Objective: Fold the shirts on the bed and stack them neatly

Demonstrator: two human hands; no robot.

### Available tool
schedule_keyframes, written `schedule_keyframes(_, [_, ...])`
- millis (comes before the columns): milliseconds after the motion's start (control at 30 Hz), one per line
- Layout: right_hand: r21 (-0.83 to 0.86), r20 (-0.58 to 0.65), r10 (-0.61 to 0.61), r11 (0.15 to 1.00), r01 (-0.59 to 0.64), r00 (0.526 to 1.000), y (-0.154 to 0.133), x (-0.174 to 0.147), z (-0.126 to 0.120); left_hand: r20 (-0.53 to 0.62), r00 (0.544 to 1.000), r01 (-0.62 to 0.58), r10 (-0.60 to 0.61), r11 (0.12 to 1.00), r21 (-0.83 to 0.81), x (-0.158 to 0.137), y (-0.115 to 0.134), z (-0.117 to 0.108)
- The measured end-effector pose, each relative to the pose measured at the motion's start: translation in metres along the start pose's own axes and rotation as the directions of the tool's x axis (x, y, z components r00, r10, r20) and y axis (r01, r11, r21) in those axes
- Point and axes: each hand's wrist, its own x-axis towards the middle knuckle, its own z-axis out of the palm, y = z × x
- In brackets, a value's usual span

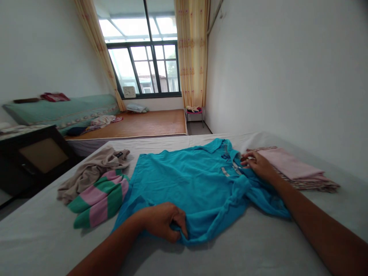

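A turquoise collared shirt (184,176) lies spread on the white bed sheet (244,249), its collar toward the far right. My left hand (165,222) pinches the shirt's near edge, and the cloth there is bunched between thumb and fingers. At the collar, my right hand (258,165) rests with bent fingers touching the fabric; whether it grips cloth there is hard to make out. One sleeve lies beneath my right forearm. The far side of the shirt is flat, while the near side has folds.
Left of the shirt lie a crumpled beige garment (94,168) and a green-and-pink striped garment (103,197). Folded pink cloth (293,161) is stacked at the right near the wall. Beyond are another bed (155,122), a dark cabinet (37,153) and a small stool (194,111).
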Motion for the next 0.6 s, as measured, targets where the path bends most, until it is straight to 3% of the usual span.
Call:
schedule_keyframes(100, [-0.120, -0.150, 0.087, 0.987, -0.106, 0.985, 0.013, 0.005, -0.011, -0.004, 1.000, 0.002, -0.002, 1.000, -0.006, 0.000, 0.000, 0.000])
schedule_keyframes(233, [-0.258, -0.130, 0.058, 0.962, -0.090, 0.990, 0.020, 0.006, -0.013, 0.004, 1.000, 0.017, -0.017, 1.000, -0.013, 0.001, 0.001, 0.000])
schedule_keyframes(400, [-0.095, 0.111, 0.171, 0.982, -0.161, 0.979, 0.013, 0.004, -0.012, -0.007, 1.000, 0.028, -0.028, 1.000, 0.000, 0.000, 0.001, 0.001])
schedule_keyframes(600, [0.146, 0.104, 0.221, 0.961, -0.235, 0.970, 0.002, 0.001, -0.016, -0.012, 1.000, 0.026, -0.026, 1.000, -0.003, 0.001, 0.001, 0.001])
